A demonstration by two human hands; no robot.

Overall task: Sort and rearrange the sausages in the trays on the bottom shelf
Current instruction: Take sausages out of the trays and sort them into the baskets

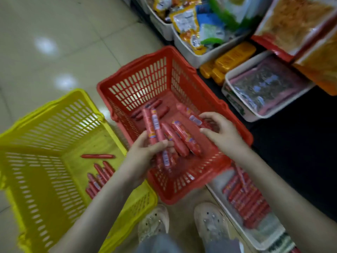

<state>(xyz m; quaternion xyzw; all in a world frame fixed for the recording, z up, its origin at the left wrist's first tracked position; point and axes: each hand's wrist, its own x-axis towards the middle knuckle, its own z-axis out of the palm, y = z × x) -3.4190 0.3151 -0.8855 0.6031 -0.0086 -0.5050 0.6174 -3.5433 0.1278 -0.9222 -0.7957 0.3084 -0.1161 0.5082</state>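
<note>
Sausages [175,137] in red basket [145,79], yellow basket [54,121], tray [218,181]; left hand [145,152] clutching several, right hand [224,132] pinching one.

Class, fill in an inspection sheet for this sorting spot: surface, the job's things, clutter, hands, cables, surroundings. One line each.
Surface: tiled floor, pale and glossy with light reflections.
Job's things: red basket with loose sausages on its bottom; yellow basket with a small pile of sausages; white tray full of packed sausages at lower right.
Clutter: nothing seen.
Hands: left hand grips a bundle of sausages over the red basket; right hand holds a labelled sausage.
Cables: nothing seen.
Surroundings: shelf bins of snack packets; two pale shoes below.
</note>
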